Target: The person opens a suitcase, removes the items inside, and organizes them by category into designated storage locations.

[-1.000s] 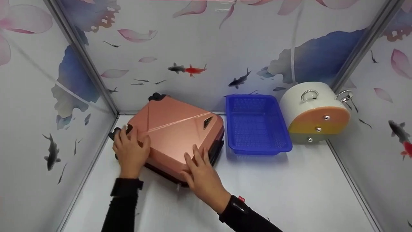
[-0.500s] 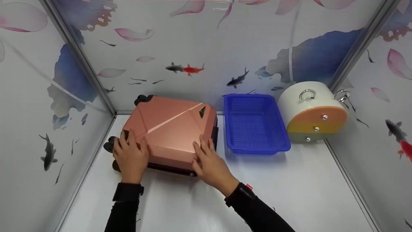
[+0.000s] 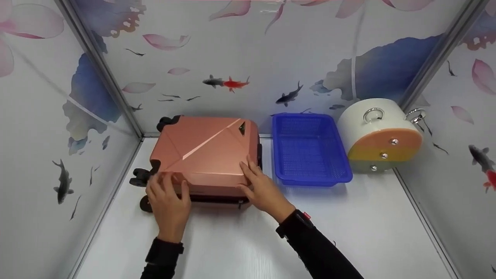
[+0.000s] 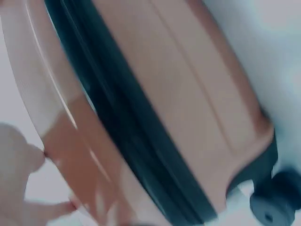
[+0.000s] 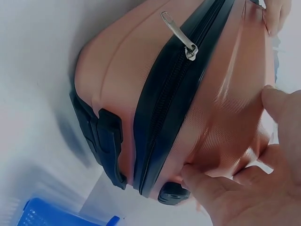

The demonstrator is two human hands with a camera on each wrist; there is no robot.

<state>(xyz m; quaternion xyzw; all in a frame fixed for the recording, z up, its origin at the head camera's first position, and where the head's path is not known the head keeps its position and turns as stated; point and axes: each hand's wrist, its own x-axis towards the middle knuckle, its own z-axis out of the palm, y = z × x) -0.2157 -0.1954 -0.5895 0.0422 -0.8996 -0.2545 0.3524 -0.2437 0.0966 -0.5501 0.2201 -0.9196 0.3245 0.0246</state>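
A rose-gold hard-shell suitcase lies flat on the white table, its black wheels pointing left. My left hand touches its front-left top edge with the fingertips. My right hand rests on the front-right corner, with the fingers laid over the top edge. In the right wrist view, a silver zipper pull hangs on the black zipper band, and a black handle sits on the suitcase's end. The left wrist view shows the suitcase side and one wheel. The suitcase's underside is hidden.
Right of the suitcase stands a blue plastic basket, a narrow gap between them. Beyond it, a white rounded container with an orange, yellow and green front leans near the right corner. Patterned panels enclose the back and sides.
The suitcase has turned on the table, so its front edge now runs nearly straight across. My left hand has moved towards me and right; my right hand has moved right with the corner.
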